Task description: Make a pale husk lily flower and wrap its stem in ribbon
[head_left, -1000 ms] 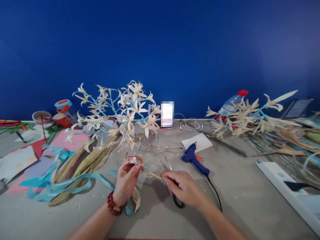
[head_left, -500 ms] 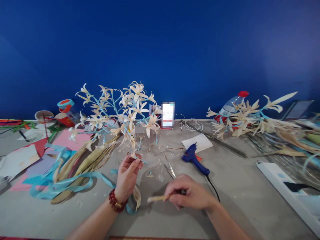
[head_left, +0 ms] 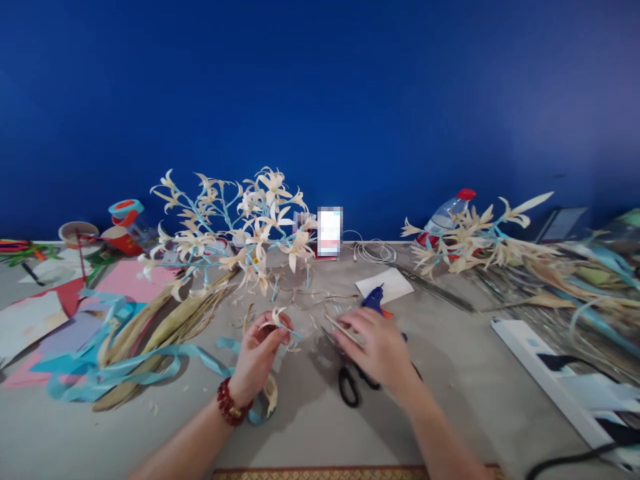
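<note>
Between the thumb and fingers of my left hand (head_left: 263, 343) is a small cream flower (head_left: 275, 319) with a short light-blue stem pointing right. My right hand (head_left: 373, 343) is closed over the table, its fingertips pinching a thin pale husk strip (head_left: 345, 330) that points up and left. Beneath that hand lie scissors (head_left: 349, 388); their black handles show, while the hand covers part of them. Partly hidden behind the right hand is a blue glue gun (head_left: 373, 297) on white paper (head_left: 400, 285). A dried husk piece (head_left: 271, 395) lies below my left hand.
A branch of cream flowers (head_left: 260, 230) rises behind my left hand. Light-blue ribbon (head_left: 165, 360) and dried husks (head_left: 150, 333) lie on the left. More flowers (head_left: 470, 237), a bottle (head_left: 450, 213) and a white power strip (head_left: 535, 373) are on the right.
My right hand has moved up and away from me with the strip, now over the scissors and in front of the glue gun. The left hand keeps its flower. The view has shifted slightly right.
</note>
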Available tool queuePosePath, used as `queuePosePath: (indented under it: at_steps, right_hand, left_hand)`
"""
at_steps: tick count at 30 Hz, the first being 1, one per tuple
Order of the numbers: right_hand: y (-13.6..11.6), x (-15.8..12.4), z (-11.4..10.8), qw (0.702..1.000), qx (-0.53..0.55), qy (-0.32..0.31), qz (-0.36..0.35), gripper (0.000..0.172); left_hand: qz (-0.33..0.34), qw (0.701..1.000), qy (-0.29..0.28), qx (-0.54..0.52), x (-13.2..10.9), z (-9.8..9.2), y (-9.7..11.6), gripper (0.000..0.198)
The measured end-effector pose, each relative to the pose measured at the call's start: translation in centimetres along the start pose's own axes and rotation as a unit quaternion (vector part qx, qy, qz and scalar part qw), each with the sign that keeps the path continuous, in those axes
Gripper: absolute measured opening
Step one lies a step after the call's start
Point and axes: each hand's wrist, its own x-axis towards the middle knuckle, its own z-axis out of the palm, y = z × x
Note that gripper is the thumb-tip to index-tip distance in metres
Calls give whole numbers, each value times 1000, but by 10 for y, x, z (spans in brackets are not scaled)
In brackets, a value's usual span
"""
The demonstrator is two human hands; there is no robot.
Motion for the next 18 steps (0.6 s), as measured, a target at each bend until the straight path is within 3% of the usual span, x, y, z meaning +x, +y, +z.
queuePosePath:
  at_steps: [2, 6, 9, 18]
  right_hand:
    - [-19, -1, 9, 994, 94, 1, -49, 23]
    - [-39, -3, 27, 985, 151, -1, -81, 17]
    - [-39, -5, 33, 982, 174, 3, -69, 10]
    - [-33, -6, 37, 963, 263, -35, -38, 14]
  left_hand:
    - [-6, 999, -10, 30, -3, 2, 0, 8]
    - [-9, 997, -15, 70, -8, 4, -3, 9]
    - [-17, 996, -19, 83, -11, 5, -4, 10]
    - [-21, 990, -56, 125, -9, 5, -9, 9]
